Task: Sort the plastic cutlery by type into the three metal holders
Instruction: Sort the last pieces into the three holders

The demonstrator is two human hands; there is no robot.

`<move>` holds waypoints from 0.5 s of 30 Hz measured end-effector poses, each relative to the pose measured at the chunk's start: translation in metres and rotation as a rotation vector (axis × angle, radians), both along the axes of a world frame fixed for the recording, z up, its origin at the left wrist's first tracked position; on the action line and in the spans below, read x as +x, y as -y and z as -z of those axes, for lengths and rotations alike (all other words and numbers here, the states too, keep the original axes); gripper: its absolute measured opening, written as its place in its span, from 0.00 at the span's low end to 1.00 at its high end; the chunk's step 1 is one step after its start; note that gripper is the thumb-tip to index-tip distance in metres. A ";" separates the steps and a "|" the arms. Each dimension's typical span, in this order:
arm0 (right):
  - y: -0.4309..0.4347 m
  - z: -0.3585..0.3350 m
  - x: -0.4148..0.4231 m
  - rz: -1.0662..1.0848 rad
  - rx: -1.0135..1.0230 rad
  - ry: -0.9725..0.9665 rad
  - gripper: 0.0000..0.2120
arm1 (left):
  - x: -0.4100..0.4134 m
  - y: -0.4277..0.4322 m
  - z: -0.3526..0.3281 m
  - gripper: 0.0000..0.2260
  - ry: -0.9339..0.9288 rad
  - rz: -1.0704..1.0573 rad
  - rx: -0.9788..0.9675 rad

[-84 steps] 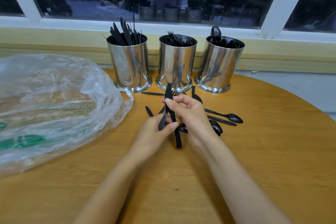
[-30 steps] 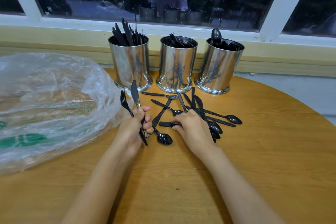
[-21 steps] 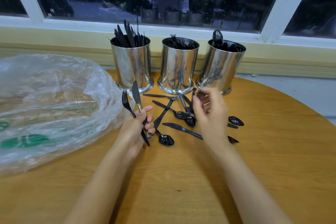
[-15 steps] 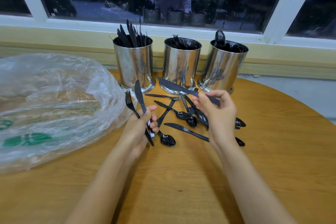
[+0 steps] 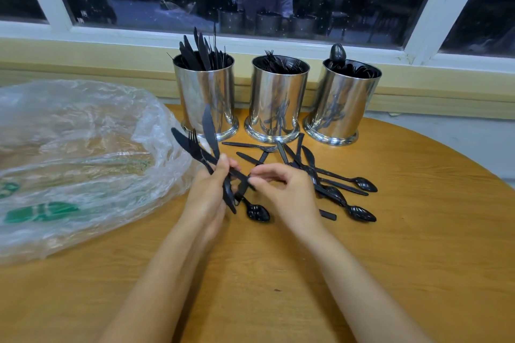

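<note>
Head camera shows the left hand with its fingers curled tight round a small bunch: two knives and one fork. They fan out above the fingers, and the handles poke out below them. The right hand is just beside it, with its fingers half bent. Its fingertips are at the end of one knife handle, but I cannot tell if they pinch it or only touch it.

Far past the fingertips stand the knife holder, the fork holder and the spoon holder. Between the fingers and the holders lies the loose pile. One spoon lies right under the handles in the left hand.

What could go wrong? The fork is mixed in with the knives, so I think it could drop into the knife holder with them. The bunch is spread out and smooth, so a piece could slide out. The knife holder is very full, and pushing more in could knock some out.
</note>
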State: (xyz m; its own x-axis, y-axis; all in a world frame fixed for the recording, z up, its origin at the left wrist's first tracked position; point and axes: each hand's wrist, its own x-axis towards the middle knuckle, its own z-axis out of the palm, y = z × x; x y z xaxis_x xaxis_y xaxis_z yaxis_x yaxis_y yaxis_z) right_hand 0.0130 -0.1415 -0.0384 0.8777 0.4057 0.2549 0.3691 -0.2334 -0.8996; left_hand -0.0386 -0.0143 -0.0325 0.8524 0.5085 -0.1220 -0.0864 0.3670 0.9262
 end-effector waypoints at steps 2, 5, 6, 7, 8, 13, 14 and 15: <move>0.013 0.000 0.014 0.085 -0.209 0.095 0.06 | 0.001 -0.004 -0.001 0.14 -0.002 -0.041 -0.001; 0.027 0.003 0.025 0.102 -0.587 0.155 0.09 | 0.000 -0.007 -0.002 0.13 0.040 -0.014 -0.099; 0.027 0.004 0.025 0.087 -0.695 0.174 0.11 | 0.000 -0.007 -0.002 0.11 0.040 -0.005 -0.101; 0.025 0.007 0.023 0.078 -0.770 0.205 0.13 | 0.000 -0.008 -0.001 0.11 0.036 -0.001 -0.091; 0.023 0.009 0.021 0.074 -0.806 0.244 0.15 | 0.000 -0.009 0.000 0.10 0.031 0.001 -0.074; 0.016 0.019 0.018 0.069 -0.753 0.356 0.14 | 0.001 -0.011 0.003 0.10 0.037 0.019 -0.041; 0.016 0.019 0.018 0.057 -0.750 0.360 0.14 | 0.001 -0.010 0.004 0.10 0.040 0.028 -0.041; 0.016 0.018 0.018 0.044 -0.747 0.365 0.13 | 0.001 -0.009 0.005 0.11 0.040 0.039 -0.043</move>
